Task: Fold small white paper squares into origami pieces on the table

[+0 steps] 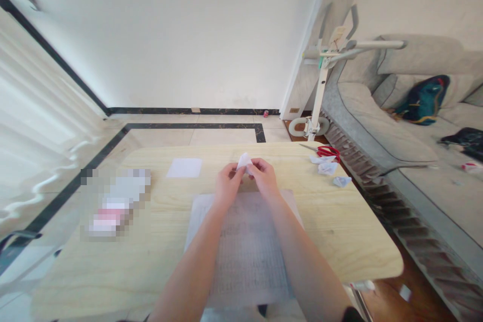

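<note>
Between the fingertips of both hands is a small folded piece of white paper [244,160], its pointed end facing away from me. My left hand [228,177] pinches it from the left, and my right hand [263,175] from the right; fingers cover its lower part. Under my forearms lies a large printed sheet [247,246] with rows of fine text, too blurred to read. A blank white paper sheet [184,167] rests on the table to the left of my hands.
Red-handled scissors [327,152] and several folded white papers [326,167] lie at the wooden table's [158,241] right far corner. A blurred-out item [116,206] is on the left. Beyond stand a white exercise machine [319,95] and a grey sofa [377,126].
</note>
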Demonstrator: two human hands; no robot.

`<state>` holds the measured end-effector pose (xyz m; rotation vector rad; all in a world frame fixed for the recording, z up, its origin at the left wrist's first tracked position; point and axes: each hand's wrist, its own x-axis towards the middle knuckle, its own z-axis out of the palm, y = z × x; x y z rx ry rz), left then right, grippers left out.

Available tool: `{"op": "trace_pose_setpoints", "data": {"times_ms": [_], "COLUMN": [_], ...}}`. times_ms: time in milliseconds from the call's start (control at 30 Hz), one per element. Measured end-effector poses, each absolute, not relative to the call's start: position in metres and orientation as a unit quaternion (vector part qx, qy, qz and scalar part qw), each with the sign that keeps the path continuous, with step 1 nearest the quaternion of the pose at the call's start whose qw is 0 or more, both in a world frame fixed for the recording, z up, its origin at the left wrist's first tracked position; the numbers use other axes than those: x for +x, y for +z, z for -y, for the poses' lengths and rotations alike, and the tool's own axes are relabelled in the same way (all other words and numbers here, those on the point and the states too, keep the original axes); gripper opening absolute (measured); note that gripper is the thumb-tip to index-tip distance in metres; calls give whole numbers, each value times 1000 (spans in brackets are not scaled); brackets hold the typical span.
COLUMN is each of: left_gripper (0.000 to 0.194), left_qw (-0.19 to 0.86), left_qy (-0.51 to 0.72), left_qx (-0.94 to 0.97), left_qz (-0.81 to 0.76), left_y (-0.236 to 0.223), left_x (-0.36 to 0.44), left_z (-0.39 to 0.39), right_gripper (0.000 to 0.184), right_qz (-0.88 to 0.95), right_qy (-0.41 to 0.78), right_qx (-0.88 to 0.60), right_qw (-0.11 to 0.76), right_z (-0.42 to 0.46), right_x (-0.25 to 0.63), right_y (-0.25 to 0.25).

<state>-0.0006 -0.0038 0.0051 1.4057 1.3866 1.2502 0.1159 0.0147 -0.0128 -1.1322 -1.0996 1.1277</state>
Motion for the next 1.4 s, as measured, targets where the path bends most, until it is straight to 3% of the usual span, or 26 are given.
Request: {"op": "trace_pose_setpoints", "data": {"times_ms": [533, 867, 1400], "left_gripper": [25, 23, 21], "left_qw": [390, 416, 413], "left_qy": [488, 497, 498], "left_qx": [567, 529, 534], "left_qz": [-537, -547, -544], "left_y": [3, 5, 3], "left_x": [1, 1, 1], "left_z": [5, 5, 4], "right_gripper": [10, 13, 13], "right_qz": [370, 406, 476], "right_qy": [520, 553, 485], "right_qx": [-502, -450, -476], "right_qw": [583, 572, 559], "right_z": [-15, -16, -15], "right_x": [116, 116, 116], "right_y": [-8, -14, -16]}}
